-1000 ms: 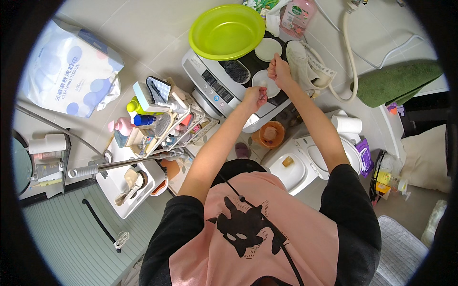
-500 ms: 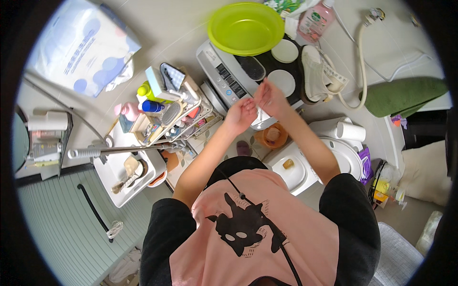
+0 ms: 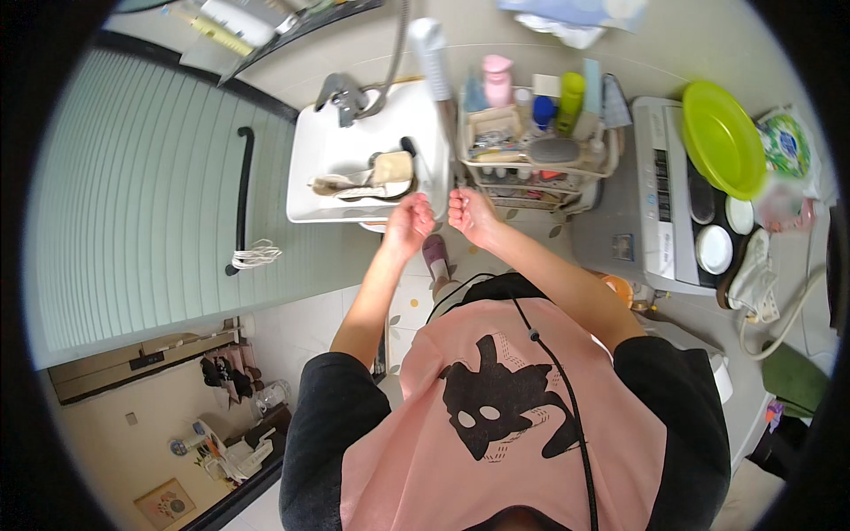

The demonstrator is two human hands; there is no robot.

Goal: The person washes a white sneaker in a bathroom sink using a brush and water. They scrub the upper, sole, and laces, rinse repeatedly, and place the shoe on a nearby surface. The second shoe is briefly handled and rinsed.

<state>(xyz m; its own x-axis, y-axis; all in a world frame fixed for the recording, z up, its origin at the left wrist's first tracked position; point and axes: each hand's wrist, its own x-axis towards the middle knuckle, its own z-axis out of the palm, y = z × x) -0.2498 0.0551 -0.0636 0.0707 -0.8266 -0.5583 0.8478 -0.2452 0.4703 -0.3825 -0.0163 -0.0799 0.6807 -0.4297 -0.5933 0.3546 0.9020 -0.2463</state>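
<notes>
My left hand (image 3: 410,227) is raised at the front right edge of the white sink (image 3: 310,199), its fingers curled closed. Just right of it, a small gap away, my right hand (image 3: 474,215) is also closed, in front of the storage rack. Whatever either hand may hold is hidden or too small to make out. Inside the sink lies a cream shoe (image 3: 354,188), with a pale block-like piece (image 3: 394,168) on it and a dark-headed, blurred thin item (image 3: 408,146) close by.
A rack (image 3: 505,165) of bottles and brushes stands right of the sink. Farther right, a washing machine (image 3: 655,257) bears a lime-green basin (image 3: 708,133), round white lids (image 3: 714,249) and a white shoe (image 3: 760,279). A ribbed glass door (image 3: 159,195) is at the left.
My view and body have turned left, from the washing machine towards the sink. Both hands have moved from in front of the machine to the sink's front edge, now slightly farther apart.
</notes>
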